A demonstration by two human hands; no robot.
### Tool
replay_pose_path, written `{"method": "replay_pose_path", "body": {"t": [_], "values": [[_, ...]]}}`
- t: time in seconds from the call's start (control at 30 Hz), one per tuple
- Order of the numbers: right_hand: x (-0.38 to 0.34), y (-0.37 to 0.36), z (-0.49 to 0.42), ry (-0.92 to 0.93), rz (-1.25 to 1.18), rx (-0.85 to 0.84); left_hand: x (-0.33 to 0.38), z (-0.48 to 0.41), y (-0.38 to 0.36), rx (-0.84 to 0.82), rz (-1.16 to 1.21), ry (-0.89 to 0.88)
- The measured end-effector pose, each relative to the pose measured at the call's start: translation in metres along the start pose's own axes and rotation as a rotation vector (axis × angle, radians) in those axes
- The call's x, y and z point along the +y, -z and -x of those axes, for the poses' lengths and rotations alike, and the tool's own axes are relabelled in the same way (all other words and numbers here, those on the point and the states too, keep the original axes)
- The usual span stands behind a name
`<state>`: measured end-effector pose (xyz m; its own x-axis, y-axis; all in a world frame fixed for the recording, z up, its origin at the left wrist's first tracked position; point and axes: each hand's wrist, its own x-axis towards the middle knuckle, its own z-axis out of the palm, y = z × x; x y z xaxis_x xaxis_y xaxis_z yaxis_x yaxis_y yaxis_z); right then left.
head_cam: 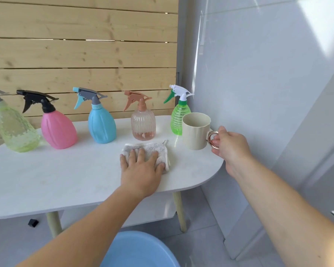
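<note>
My left hand (141, 168) lies flat with spread fingers on a folded grey cloth (154, 151) on the white table (56, 176). My right hand (229, 147) grips the rose-gold handle of a cream mug (195, 132), which stands at the table's right end near the edge. The mug looks empty.
A row of spray bottles stands along the back: yellow-green (15, 130), pink (58, 130), blue (101, 125), clear peach (143, 125) and green (178, 117). Behind them is a wooden slat wall (81, 54), at right a grey wall (258, 83). A blue basin (139, 249) sits below.
</note>
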<state>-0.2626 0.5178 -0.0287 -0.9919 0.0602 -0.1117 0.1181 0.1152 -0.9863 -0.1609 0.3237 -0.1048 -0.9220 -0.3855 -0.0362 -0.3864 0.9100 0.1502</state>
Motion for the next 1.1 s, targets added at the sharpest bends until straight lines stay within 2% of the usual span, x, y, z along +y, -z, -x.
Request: {"method": "replay_pose_path", "body": {"t": [0.1,0.37,0.47,0.57,0.83,1.1], "values": [[0.000,0.004,-0.001,-0.006,0.000,0.007,0.017,-0.007,0.000,-0.039,0.040,-0.077],[-0.002,0.002,-0.011,0.004,-0.052,0.035,0.076,-0.029,-0.007,-0.012,0.183,-0.257],[-0.002,0.000,-0.016,0.018,-0.063,0.044,0.087,-0.026,-0.011,-0.036,0.112,-0.383],[0.000,-0.001,-0.019,0.039,-0.063,0.050,0.076,-0.022,-0.011,-0.067,0.021,-0.437],[0.014,0.004,-0.013,-0.005,0.003,-0.002,0.029,0.002,-0.003,-0.041,-0.056,-0.390],[0.028,-0.003,-0.006,-0.053,0.007,-0.132,-0.056,0.028,0.010,0.052,-0.113,-0.204]]}}
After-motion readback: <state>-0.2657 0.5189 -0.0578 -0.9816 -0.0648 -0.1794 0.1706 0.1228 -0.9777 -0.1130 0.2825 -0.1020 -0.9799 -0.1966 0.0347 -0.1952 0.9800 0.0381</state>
